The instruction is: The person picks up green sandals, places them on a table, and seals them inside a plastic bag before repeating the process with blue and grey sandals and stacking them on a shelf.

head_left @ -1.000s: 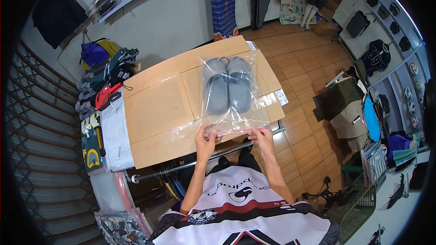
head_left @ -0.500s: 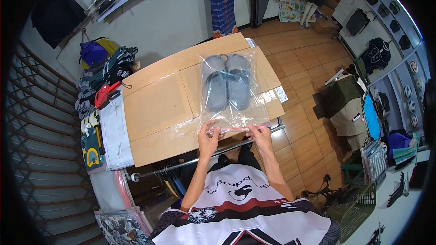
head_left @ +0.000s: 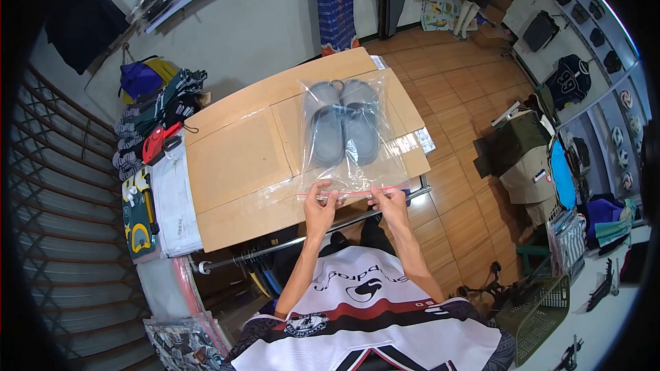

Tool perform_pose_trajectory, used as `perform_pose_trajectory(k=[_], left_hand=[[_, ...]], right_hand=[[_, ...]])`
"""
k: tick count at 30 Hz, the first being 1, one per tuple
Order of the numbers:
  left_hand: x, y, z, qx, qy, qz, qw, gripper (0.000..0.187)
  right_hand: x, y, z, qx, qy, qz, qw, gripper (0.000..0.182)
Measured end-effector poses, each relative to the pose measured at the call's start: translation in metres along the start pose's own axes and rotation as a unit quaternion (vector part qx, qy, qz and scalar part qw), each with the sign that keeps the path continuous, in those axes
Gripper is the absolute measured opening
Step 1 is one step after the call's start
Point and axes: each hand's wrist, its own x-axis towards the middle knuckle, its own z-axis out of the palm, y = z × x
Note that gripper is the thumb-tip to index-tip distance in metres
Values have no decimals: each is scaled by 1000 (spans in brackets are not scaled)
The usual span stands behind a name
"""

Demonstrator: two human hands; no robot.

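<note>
A clear zip bag (head_left: 357,177) with a red seal strip lies on the flattened cardboard (head_left: 234,154), its strip edge toward me. Inside it, side by side, is a pair of grey slide sandals (head_left: 344,134). My left hand (head_left: 320,211) pinches the strip near its left end. Toward the right end of the strip, my right hand (head_left: 390,207) grips it between thumb and fingers. Both hands are closed on the bag's edge, close to the cardboard's front side.
Left of the cardboard sit a red tool-like item (head_left: 159,144), white packaged garments (head_left: 168,199) and folded clothes (head_left: 165,106). A metal rail (head_left: 275,244) with hangers runs under the front edge. On the right are a green basket (head_left: 536,323) and clothing piles (head_left: 526,165).
My right hand has shifted slightly left along the strip, and my left hand slightly right. The bag and sandals stay nearly in place.
</note>
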Motion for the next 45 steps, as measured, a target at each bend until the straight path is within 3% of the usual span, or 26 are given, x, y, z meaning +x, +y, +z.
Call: perform_pose_trajectory(k=[9, 18, 27, 37, 41, 45], left_hand=[[-2, 6, 6, -39, -11, 3, 999, 30], [-1, -1, 11, -17, -11, 15, 1000, 29], [-5, 4, 11, -21, 6, 14, 1000, 29], [-8, 7, -44, -55, 63, 17, 996, 37], [-12, 9, -58, -70, 62, -11, 996, 34], [-12, 10, -65, -81, 53, -36, 995, 29]], right_hand=[[-5, -12, 9, 9, 12, 54, 998, 36], [-1, 3, 13, -2, -2, 10, 1000, 32], [-6, -7, 11, 8, 4, 47, 999, 33], [-1, -1, -54, 57, 87, 57, 993, 27], [-2, -5, -63, 79, 104, 61, 990, 20], [-6, -13, -64, 63, 108, 67, 990, 25]])
